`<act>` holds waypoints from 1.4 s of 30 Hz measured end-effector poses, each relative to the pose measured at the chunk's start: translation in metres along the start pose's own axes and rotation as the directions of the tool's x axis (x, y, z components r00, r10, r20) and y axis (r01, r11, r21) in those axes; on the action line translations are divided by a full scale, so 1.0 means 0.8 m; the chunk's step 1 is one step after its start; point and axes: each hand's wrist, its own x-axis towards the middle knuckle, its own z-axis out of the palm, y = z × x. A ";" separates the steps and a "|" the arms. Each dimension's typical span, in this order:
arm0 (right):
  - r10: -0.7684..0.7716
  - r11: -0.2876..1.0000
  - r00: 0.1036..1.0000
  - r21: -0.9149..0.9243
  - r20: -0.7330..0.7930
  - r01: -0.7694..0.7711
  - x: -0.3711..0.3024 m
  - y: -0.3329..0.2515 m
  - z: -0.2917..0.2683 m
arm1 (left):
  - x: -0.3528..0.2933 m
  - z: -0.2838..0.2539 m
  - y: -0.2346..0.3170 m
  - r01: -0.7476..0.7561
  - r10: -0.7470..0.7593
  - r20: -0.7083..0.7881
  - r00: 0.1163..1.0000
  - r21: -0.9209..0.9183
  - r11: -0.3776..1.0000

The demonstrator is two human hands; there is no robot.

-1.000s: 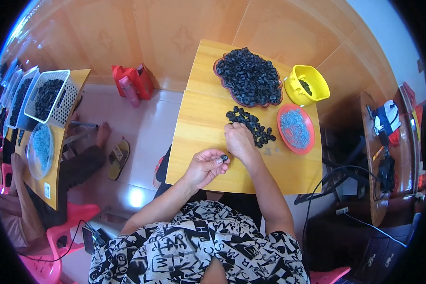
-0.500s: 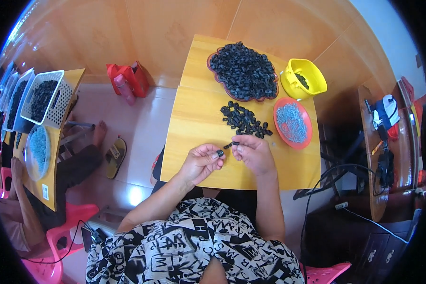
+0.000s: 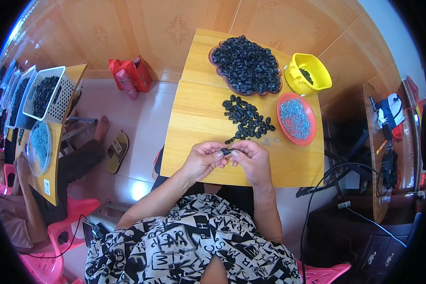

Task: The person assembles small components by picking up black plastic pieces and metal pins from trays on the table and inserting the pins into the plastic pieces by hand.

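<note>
Over the near part of the wooden table, my left hand and my right hand meet, fingertips pinched. Between them is a small black plastic part, gripped from both sides; its details are too small to make out. Just beyond my fingers lies a loose pile of black plastic parts. A red scalloped tray heaped with more of the black parts stands behind that pile. To the right, an orange-red plate holds many small silvery screws or pins. A few silvery bits lie on the tabletop near my right hand.
A yellow basket with some black parts stands at the table's far right. At left, another person's arm rests by a second table with a white basket. A black cable hangs at right.
My hands have come together; the black parts held separately now meet between my fingertips. The whole view has shifted slightly.
</note>
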 end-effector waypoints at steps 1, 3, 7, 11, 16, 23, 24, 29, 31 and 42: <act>0.001 1.000 1.000 0.000 -0.001 -0.001 0.000 0.001 -0.001 | 0.000 0.002 0.001 -0.005 0.005 -0.002 1.000 0.005 1.000; -0.002 0.995 1.000 -0.101 0.003 0.002 0.001 0.002 -0.002 | 0.000 0.003 0.001 -0.009 0.009 -0.003 1.000 0.010 1.000; -0.009 0.987 0.999 -0.161 0.032 0.014 0.004 0.009 -0.006 | 0.000 0.004 0.002 -0.004 0.005 -0.020 1.000 0.033 0.999; -0.071 0.952 0.997 -0.299 -0.005 0.066 0.005 0.015 -0.003 | 0.002 0.004 -0.006 -0.026 0.038 -0.088 0.995 0.135 0.990; -0.106 0.888 0.994 -0.449 0.004 0.096 0.004 0.004 0.000 | 0.001 0.011 -0.014 -0.052 0.100 -0.118 0.988 0.356 0.933; -0.093 0.752 0.977 -0.630 0.191 0.195 0.003 -0.015 -0.015 | -0.003 0.015 -0.014 0.023 0.080 -0.157 0.984 0.565 0.825; 0.099 0.872 0.981 -0.490 0.169 -0.004 0.004 -0.013 -0.021 | -0.003 0.015 -0.013 0.022 0.082 -0.157 0.984 0.565 0.825; 0.249 0.949 0.908 0.101 0.337 -0.297 0.015 0.027 -0.055 | -0.007 0.021 -0.009 0.024 0.029 -0.083 0.996 0.573 0.819; 0.298 0.887 0.868 0.219 0.398 -0.406 0.019 0.038 -0.058 | -0.007 0.017 -0.007 0.034 0.019 -0.083 0.996 0.592 0.805; 0.326 0.877 0.823 0.177 0.465 -0.447 0.025 0.039 -0.060 | -0.010 0.016 -0.009 0.021 0.021 -0.061 0.998 0.609 0.793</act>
